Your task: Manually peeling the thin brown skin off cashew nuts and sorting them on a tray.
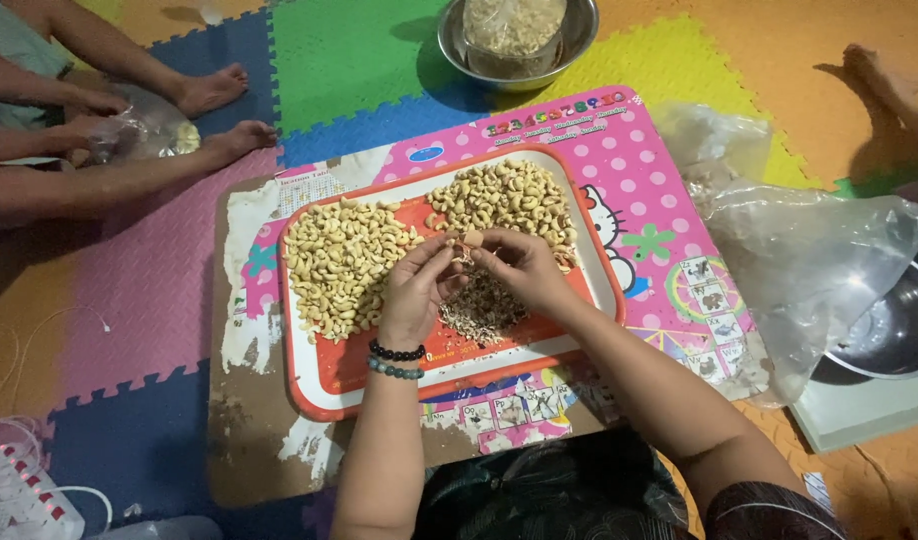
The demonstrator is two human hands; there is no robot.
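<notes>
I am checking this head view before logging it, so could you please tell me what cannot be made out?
- Nut between left hand and right hand: fingers cover it.
- Steel bowl, right: edge and plastic bag hide it.
- Other person, top left: cut off.

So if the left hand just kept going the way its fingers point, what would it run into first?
The left hand points up and slightly right, fingertips meeting the right hand over a small nut. Going on, it would probably first meet that nut and the right hand's fingers, then the far pile of cashews on the tray. Height is unclear.
</notes>
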